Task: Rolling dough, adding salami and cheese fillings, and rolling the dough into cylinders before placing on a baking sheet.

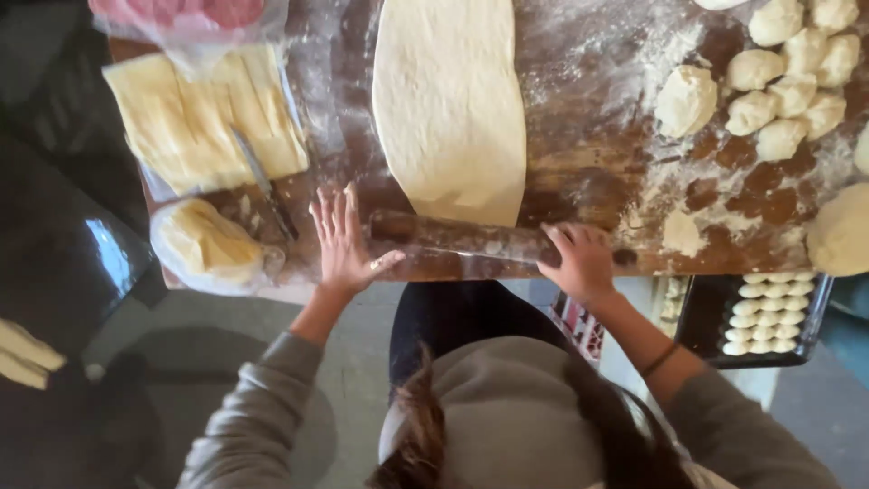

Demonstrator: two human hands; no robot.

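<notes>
Head view: both hands (left flat, right curled) press rolling pin.

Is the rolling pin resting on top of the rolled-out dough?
No: the rolling pin lies on the floured table just past the near end of the dough.

We see a brown wooden table, dusted with patches of white flour. A long oval sheet of pale rolled-out dough lies at its middle, and a dark wooden rolling pin rests across the near edge just below that sheet. On the right we count a cluster of small round dough balls. On the left lie a stack of yellow sliced cheese, a dark-handled knife and a plastic-wrapped yellow lump.
</notes>
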